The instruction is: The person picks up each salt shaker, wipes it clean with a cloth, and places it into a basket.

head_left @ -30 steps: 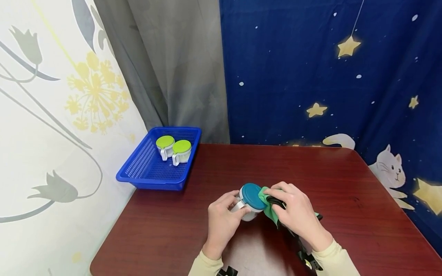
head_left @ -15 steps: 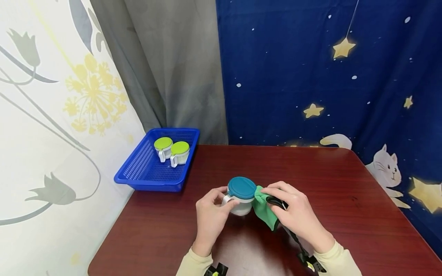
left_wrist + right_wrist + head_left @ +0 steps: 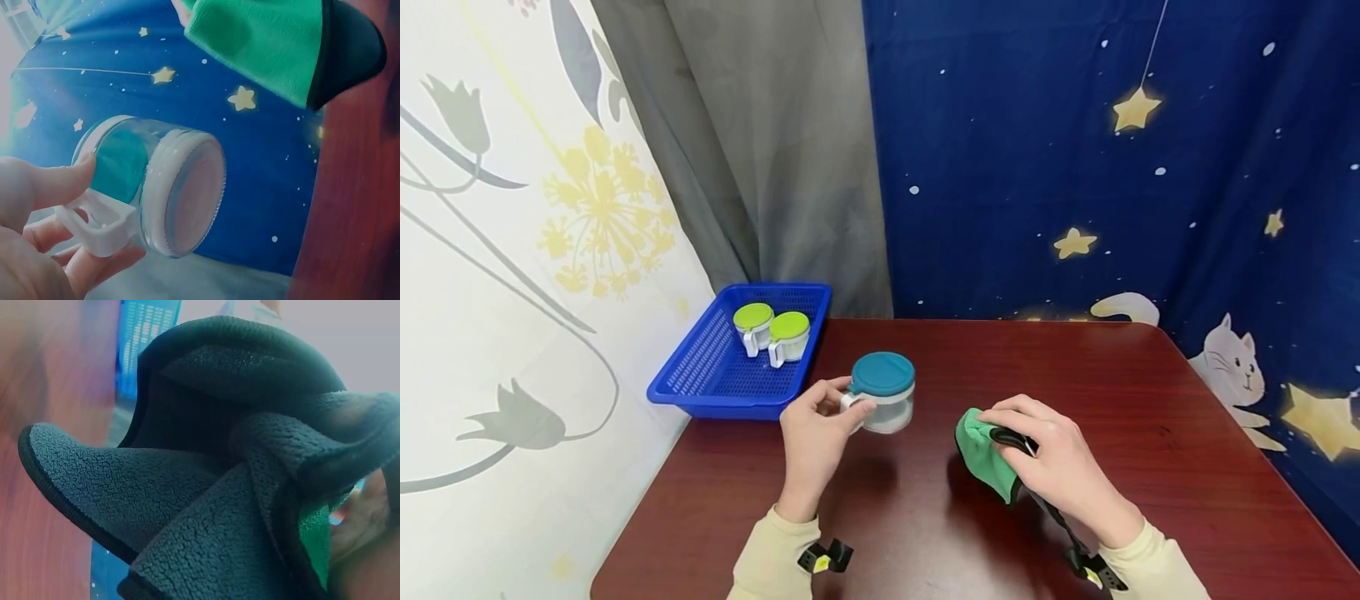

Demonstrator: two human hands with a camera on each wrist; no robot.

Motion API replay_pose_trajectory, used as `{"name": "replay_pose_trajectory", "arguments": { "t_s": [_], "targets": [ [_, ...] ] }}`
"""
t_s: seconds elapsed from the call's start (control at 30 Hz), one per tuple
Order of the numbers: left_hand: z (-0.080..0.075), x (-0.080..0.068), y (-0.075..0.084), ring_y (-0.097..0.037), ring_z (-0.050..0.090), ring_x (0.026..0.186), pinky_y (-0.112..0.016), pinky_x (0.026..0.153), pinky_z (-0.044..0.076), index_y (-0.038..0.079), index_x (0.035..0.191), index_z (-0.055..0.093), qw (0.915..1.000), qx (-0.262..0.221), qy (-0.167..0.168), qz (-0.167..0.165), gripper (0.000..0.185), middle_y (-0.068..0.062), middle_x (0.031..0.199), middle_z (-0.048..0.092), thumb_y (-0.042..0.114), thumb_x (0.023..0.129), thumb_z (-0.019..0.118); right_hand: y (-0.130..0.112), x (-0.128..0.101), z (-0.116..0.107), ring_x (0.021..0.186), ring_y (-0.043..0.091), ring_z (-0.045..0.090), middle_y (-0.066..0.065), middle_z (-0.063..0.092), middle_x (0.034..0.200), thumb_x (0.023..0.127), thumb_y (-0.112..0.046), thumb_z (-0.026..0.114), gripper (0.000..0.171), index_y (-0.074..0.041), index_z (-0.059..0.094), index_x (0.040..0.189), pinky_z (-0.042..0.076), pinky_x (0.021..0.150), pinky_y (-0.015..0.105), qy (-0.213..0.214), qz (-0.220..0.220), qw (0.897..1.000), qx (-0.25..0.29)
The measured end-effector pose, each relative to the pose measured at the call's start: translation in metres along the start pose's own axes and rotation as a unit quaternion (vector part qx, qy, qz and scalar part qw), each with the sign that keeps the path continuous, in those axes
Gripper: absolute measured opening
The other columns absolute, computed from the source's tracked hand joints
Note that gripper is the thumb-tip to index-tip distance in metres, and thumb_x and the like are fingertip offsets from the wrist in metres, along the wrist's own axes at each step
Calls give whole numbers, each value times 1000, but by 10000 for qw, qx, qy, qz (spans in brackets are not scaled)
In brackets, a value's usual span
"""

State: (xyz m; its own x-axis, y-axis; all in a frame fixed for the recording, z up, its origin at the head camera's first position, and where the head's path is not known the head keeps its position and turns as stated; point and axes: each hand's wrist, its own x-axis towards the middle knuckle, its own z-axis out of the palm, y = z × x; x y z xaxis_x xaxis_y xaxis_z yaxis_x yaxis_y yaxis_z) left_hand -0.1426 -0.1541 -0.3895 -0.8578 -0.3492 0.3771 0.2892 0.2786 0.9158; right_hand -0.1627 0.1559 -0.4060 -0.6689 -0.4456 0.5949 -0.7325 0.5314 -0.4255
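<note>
My left hand [image 3: 812,429] holds a small clear jar [image 3: 885,394] with a teal lid by its white handle [image 3: 94,222], lifted above the dark red table [image 3: 925,517] near the blue basket [image 3: 715,375]. In the left wrist view the jar [image 3: 162,184] shows its underside, thumb and fingers pinching the handle. My right hand [image 3: 1045,458] rests on the table and grips a bunched green cloth [image 3: 981,454] with a dark edge. The right wrist view is filled by the cloth [image 3: 212,481], its dark side folded over green.
The blue basket stands at the table's back left corner and holds two small jars with lime-green lids [image 3: 771,327]. Curtains hang close behind and to the left. The table's right half and front left are bare wood.
My left hand has lifted the teal-lidded jar away from the cloth, up and left toward the basket. The right hand stays on the table with the cloth.
</note>
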Motion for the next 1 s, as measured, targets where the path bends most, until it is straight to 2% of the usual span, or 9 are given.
{"name": "replay_pose_trajectory", "arguments": {
  "t_s": [0.2,0.3,0.43,0.63,0.83,1.0],
  "targets": [
    [-14,19,-11,-22,71,84,-33,67,60,2,73,64,9992,-335,90,-187,32,0,107,74,17,73,93,6,-1,-6,98,1,59,-17,63,115,83,-5,73,45,-31,73,119,42,74,14,-32,-47,9999,-123],
    [-20,30,-16,-24,69,87,-34,68,60,3,75,66,9991,-369,172,-147,34,0,107,74,22,72,93,9,-2,-8,100,1,59,-17,63,115,82,-5,72,44,-30,73,119,42,75,14,-55,-77,9998,-188],
    [-30,47,-20,-25,67,89,-30,65,59,3,75,67,9986,-285,437,-100,35,-2,106,75,26,71,94,13,-2,-12,100,1,59,-16,63,115,82,-4,71,45,-29,73,119,42,76,15,-65,-91,9996,-273],
    [-49,72,-25,-21,64,95,-24,60,55,-3,76,67,9951,-216,932,-232,36,-9,103,73,20,70,94,20,-2,-17,99,0,59,-17,63,114,82,-4,70,44,-28,73,119,42,75,16,-87,-40,9993,-358],
    [-64,92,-33,-21,63,100,-22,63,54,-9,78,65,9933,-170,1060,-422,40,-14,105,73,18,70,94,26,-2,-19,98,-1,59,-17,63,113,81,-3,69,45,-29,73,118,42,76,17,-137,-51,9988,-477],
    [-75,110,-47,-18,61,103,-21,64,53,-5,74,64,9912,193,1219,-477,43,-10,105,74,24,69,95,31,-2,-19,98,-1,60,-17,63,113,81,-3,70,44,-29,73,118,43,76,17,-150,-68,9984,-550]
  ]
}}
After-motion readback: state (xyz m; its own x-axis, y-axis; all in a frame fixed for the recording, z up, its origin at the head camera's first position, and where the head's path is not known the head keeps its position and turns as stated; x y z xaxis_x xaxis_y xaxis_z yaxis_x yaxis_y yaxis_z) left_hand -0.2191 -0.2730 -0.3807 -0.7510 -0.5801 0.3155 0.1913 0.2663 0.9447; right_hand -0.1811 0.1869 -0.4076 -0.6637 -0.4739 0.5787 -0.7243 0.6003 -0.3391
